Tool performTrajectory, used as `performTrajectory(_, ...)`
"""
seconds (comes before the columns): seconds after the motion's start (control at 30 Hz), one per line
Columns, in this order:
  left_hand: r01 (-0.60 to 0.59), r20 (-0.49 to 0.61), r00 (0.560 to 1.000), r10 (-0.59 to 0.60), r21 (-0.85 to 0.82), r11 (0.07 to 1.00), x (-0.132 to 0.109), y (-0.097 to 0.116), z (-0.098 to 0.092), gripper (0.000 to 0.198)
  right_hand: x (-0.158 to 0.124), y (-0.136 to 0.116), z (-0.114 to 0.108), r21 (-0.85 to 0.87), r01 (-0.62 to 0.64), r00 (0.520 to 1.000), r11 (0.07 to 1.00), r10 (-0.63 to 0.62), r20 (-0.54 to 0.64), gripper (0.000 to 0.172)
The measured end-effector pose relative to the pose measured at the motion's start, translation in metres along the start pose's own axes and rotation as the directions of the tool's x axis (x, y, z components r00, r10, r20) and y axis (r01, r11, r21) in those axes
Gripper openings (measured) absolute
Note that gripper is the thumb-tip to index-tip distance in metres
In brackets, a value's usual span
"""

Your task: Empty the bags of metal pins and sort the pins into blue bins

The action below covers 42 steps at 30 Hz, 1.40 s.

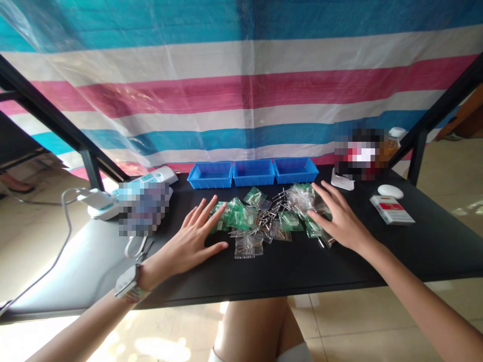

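A heap of small plastic packets and loose metal pieces lies mid-table. Green packets [243,216] with pale contents sit mostly on its left, and a clear packet [249,245] lies at its front. Loose thin metal pins or screws [267,217] are scattered through the middle; I cannot tell which. My left hand [198,234], with a watch [128,280] on its wrist, is spread at the heap's left side, fingertips by the green packets. My right hand [341,218] is spread at the right side, fingers by more packets [302,196]. Neither hand grips anything.
Behind the heap stand three blue trays [253,172] in a row. At left are a power strip [151,181] with a plugged charger [98,198] and a blurred-out object. On the right lie a red and white box [392,210] and a white oval case [390,191]. A striped sheet [226,90] hangs behind.
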State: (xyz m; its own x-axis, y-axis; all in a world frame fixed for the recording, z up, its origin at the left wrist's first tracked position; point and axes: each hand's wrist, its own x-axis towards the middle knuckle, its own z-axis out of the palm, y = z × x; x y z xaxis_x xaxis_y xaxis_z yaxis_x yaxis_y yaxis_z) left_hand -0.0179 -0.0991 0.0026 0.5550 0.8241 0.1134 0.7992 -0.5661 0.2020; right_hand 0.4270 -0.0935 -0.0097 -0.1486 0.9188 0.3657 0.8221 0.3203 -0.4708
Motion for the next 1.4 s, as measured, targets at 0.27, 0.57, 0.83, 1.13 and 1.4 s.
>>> performTrajectory(0.27, -0.100, 0.026, 0.995, 0.101, -0.050, 0.994, 0.025, 0.040, 0.018, 0.095, 0.000, -0.013, 0.029, -0.052, 0.248, 0.938, 0.967, -0.226, 0.261, 0.091)
performTrajectory(0.57, 0.022, -0.117, 0.992, -0.047, -0.203, 0.979, 0.035, 0.082, 0.042, 0.104, 0.035, -0.033, 0.048, 0.192, 0.385, 0.858, 0.903, -0.426, 0.286, 0.082)
performTrajectory(0.83, 0.041, -0.066, 0.996, -0.063, -0.301, 0.953, 0.027, 0.063, 0.021, 0.114, 0.045, -0.045, 0.028, 0.198, 0.427, 0.846, 0.882, -0.467, 0.258, 0.102)
performTrajectory(1.13, -0.316, 0.126, 0.933, 0.338, -0.165, 0.934, 0.063, -0.010, -0.031, 0.098, 0.035, -0.058, 0.027, 0.235, 0.472, 0.764, 0.850, -0.527, 0.371, 0.116)
performTrajectory(1.4, -0.394, 0.074, 0.906, 0.417, -0.218, 0.893, 0.088, 0.005, -0.006, 0.077, 0.047, -0.062, 0.050, 0.212, 0.525, 0.777, 0.824, -0.566, 0.276, 0.085)
